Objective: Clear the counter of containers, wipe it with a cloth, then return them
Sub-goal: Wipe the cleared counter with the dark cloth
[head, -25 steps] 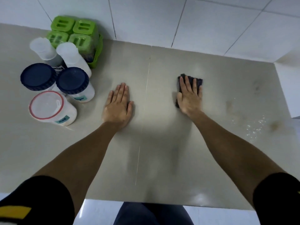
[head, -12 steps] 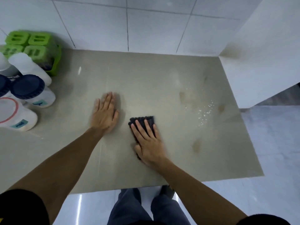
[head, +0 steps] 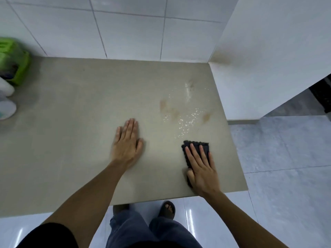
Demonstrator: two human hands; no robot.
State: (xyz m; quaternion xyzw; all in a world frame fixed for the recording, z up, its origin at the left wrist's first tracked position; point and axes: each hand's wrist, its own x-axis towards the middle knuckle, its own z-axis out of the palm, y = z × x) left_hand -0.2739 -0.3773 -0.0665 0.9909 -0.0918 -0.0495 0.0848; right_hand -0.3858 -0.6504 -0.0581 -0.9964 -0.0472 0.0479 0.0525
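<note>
My right hand (head: 201, 166) lies flat with straight fingers on a dark folded cloth (head: 196, 146), pressing it onto the beige counter (head: 75, 122) near the front right corner. My left hand (head: 128, 144) rests palm down on the counter, a little to the left of the cloth, holding nothing. White specks and brownish stains (head: 186, 115) mark the surface just beyond the cloth. At the far left edge stand the green container set (head: 13, 59) and parts of two white jars (head: 6, 99).
White tiled wall runs along the back of the counter. A white side wall (head: 268, 59) closes the right end. The counter's front edge is close to my right wrist. Below it are the grey floor and my legs and sandalled foot (head: 166, 209).
My right hand has slid the cloth from the counter's middle toward the front right corner. My left hand has shifted right along with it. The view has turned right, leaving the containers mostly out of frame.
</note>
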